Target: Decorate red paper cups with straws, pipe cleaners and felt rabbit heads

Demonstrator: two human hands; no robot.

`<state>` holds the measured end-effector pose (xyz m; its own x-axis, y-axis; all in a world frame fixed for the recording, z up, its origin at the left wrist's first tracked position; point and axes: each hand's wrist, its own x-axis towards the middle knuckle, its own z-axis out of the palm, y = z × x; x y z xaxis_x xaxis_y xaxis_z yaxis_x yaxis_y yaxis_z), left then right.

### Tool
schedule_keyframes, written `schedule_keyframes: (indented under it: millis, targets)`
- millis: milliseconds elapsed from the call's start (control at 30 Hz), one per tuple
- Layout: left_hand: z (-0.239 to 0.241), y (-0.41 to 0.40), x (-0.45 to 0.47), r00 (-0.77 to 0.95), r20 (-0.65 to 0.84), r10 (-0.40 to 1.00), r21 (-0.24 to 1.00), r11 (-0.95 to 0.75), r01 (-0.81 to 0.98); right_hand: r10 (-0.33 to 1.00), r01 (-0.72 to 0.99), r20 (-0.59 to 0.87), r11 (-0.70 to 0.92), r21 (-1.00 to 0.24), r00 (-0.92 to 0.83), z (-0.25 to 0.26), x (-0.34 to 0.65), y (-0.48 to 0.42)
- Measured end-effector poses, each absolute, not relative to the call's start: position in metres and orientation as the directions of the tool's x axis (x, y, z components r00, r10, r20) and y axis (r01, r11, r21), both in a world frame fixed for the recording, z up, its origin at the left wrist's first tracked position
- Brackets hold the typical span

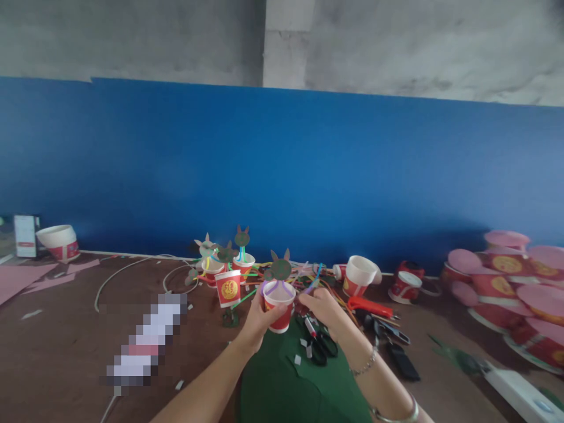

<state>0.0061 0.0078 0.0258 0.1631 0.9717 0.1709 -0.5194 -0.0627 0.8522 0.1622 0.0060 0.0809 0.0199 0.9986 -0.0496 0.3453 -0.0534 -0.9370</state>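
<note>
My left hand (257, 322) is wrapped round a red and white paper cup (278, 320), held upright above the green sheet (304, 376). From the cup's mouth rise purple pipe cleaners (287, 289), topped by a dark green animal head (281, 268) with two pointed ears. Close to the cup's right side, my right hand (324, 305) has its fingertips pinched at what looks like a purple pipe cleaner (312, 286); the exact grip is blurred. Black-handled scissors (319, 343) lie on the green sheet below my hands, among small white scraps.
Decorated cups with animal heads (229, 288) stand left of my hands. White cups (359, 273), an orange-red tool (370, 306) and a glue gun (520, 390) lie right. Pink-topped cups (497, 282) are piled far right. A power strip (147, 341) lies left, before the blue partition (282, 170).
</note>
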Motion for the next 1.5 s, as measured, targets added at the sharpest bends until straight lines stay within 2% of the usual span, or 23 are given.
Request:
schedule_keyframes:
  millis: [133,467,733,1000,1167,1300,1500]
  targets:
    - [0.024,0.008,0.007,0.183,0.173,0.968,0.867,-0.062,-0.495,0.999,0.305,0.030,0.036,-0.952,-0.024,0.084,0.162,0.005]
    - [0.024,0.006,0.008,0.147,0.143,0.979,0.897,-0.066,-0.437,0.996,0.412,0.089,0.077,-0.908,0.010,0.076,0.163,0.008]
    - [0.027,0.007,0.006,0.103,0.107,0.989,0.893,-0.050,-0.447,0.980,0.357,0.001,0.074,-0.931,-0.201,0.086,0.174,0.006]
    - [0.024,0.007,0.007,0.178,0.157,0.971,0.859,-0.045,-0.511,0.979,0.298,-0.032,0.031,-0.954,-0.201,0.082,0.181,0.011]
    - [0.029,0.005,0.006,0.277,0.145,0.950,0.825,0.038,-0.564,0.984,0.320,-0.022,0.035,-0.947,-0.175,0.079,0.182,0.013]
    - [0.037,0.002,0.005,0.350,0.128,0.928,0.821,0.099,-0.563,0.977,0.349,-0.076,-0.002,-0.937,-0.199,0.079,0.184,0.014]
    - [0.037,0.001,0.005,0.360,0.116,0.926,0.814,0.119,-0.569,0.984,0.285,-0.062,-0.012,-0.958,-0.166,0.079,0.180,0.012]
